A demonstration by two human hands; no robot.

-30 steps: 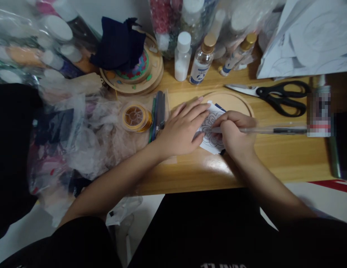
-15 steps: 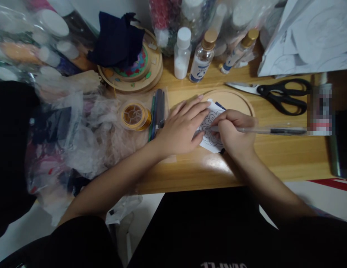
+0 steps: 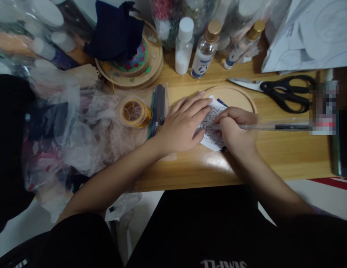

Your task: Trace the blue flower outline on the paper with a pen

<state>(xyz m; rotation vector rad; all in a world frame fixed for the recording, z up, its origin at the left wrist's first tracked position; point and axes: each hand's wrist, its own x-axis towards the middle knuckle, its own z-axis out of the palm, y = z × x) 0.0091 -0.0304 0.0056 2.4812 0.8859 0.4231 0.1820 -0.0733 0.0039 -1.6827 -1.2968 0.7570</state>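
Observation:
A small white paper (image 3: 214, 139) printed with a black-lined flower lies on dark blue fabric (image 3: 221, 102), of which only bits show at the edges. Both rest on a round wooden board (image 3: 240, 97). My left hand (image 3: 183, 124) is spread flat, its fingertips on the paper's left part. In a closed grip, my right hand (image 3: 237, 130) holds a clear pen (image 3: 265, 127), whose tip end points left onto the flower drawing. The pen's rear end reaches out to the right.
Black-handled scissors (image 3: 285, 91) lie behind the right hand. Bottles (image 3: 202, 56) stand at the back. An amber spool (image 3: 135, 112), several pens (image 3: 159, 106) and crumpled plastic bags (image 3: 92, 137) are on the left. A dark device (image 3: 341, 149) lies at the right edge.
The view has shifted slightly, so the things at the back appear a little higher. Both hands keep nearly the same place on the paper, and the pen is still held.

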